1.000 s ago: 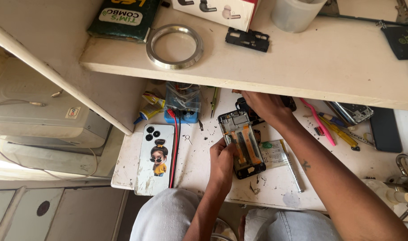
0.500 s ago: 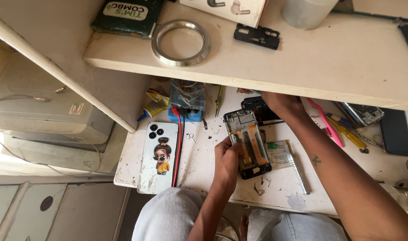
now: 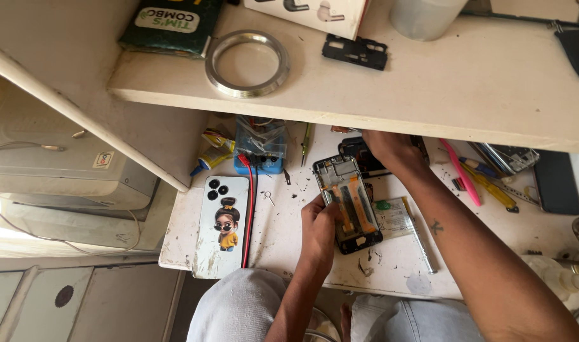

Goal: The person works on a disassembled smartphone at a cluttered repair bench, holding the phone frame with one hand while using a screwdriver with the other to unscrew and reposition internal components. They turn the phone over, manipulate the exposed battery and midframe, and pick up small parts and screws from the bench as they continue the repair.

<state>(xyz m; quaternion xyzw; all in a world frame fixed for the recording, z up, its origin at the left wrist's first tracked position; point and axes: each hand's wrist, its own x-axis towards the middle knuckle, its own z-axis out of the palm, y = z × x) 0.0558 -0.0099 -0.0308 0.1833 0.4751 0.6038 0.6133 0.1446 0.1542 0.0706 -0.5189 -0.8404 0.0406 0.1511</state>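
Opened phone on a scuffed white counter, under a shelf.
The left hand (image 3: 319,223) grips the opened phone (image 3: 349,201) at its edge on the counter (image 3: 276,237); the right hand (image 3: 386,145) reaches under the shelf (image 3: 429,95), its grip hidden. A phone back cover (image 3: 221,225) lies nearby.

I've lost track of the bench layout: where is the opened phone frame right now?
In the head view the opened phone frame lies mid-bench below the shelf, the left hand gripping its left edge, the right hand just above it, a silver battery beside it.
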